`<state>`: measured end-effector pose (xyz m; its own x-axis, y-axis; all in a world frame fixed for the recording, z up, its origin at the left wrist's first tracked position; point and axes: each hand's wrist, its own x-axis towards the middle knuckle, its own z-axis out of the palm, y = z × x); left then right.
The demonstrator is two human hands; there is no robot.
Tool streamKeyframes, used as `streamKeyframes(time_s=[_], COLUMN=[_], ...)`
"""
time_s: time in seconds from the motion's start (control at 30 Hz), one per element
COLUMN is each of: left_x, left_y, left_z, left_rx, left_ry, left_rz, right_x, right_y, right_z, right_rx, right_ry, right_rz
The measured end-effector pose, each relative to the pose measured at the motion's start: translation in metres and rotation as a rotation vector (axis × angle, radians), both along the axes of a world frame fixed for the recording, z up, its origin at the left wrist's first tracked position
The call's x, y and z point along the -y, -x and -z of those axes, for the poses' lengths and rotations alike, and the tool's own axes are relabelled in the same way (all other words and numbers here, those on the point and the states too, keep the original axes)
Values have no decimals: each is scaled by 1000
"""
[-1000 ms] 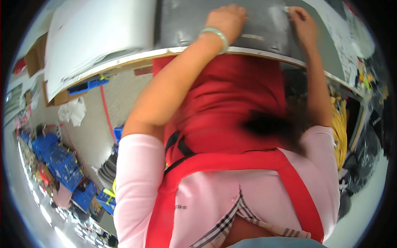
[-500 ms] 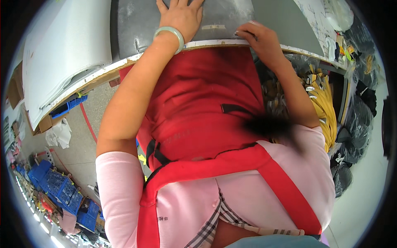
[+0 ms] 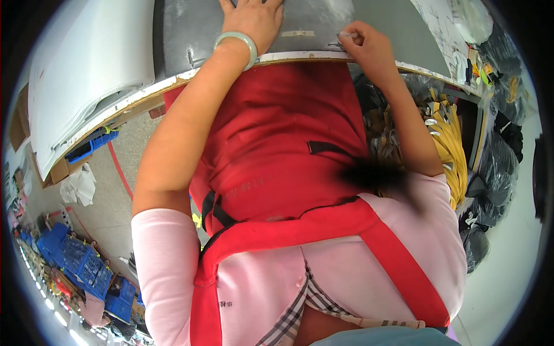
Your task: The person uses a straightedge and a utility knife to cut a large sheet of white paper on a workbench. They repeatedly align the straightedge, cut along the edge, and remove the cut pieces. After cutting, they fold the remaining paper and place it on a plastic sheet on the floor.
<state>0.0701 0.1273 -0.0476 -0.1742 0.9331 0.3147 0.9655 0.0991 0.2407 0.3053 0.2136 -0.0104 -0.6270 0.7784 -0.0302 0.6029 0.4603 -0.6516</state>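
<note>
My left hand [image 3: 254, 24], with a pale green bangle on its wrist, lies flat on a dark grey board [image 3: 193, 29] at the table's near edge. Its fingers are spread, and their tips are cut off by the top of the view. My right hand [image 3: 372, 51] is closed in a pinch over the board's near right corner. A small pale bit shows between its thumb and forefinger, too little to name. Beside that hand a short dark mark or slot [image 3: 334, 44] shows on the board. A beige strip of tape [image 3: 298, 33] lies between the hands.
A thick roll of white sheet material [image 3: 95, 63] rests on the table to the left. Yellow cloth pieces [image 3: 447, 144] are bundled below the table at the right, near black plastic bags [image 3: 496, 167]. Blue crates [image 3: 83, 262] stand on the floor at the lower left.
My right hand has shifted slightly right and its fingers have curled into a pinch, uncovering the dark mark on the board. The left hand stays pressed on the board.
</note>
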Motion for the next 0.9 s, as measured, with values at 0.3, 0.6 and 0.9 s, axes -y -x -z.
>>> streamKeyframes(time_s=[0.3, 0.6, 0.9], left_x=[0, 0, 0], left_y=[2, 2, 3], left_z=[-4, 2, 3], left_rx=[-16, -32, -12], left_ry=[-6, 20, 25], left_rz=[-1, -17, -20], right_x=[-54, -141, -162], right_y=[20, 100, 118], right_z=[-7, 1, 14], right_rx=[-52, -73, 90], right_ry=[47, -335, -677], right_rz=[-24, -96, -294])
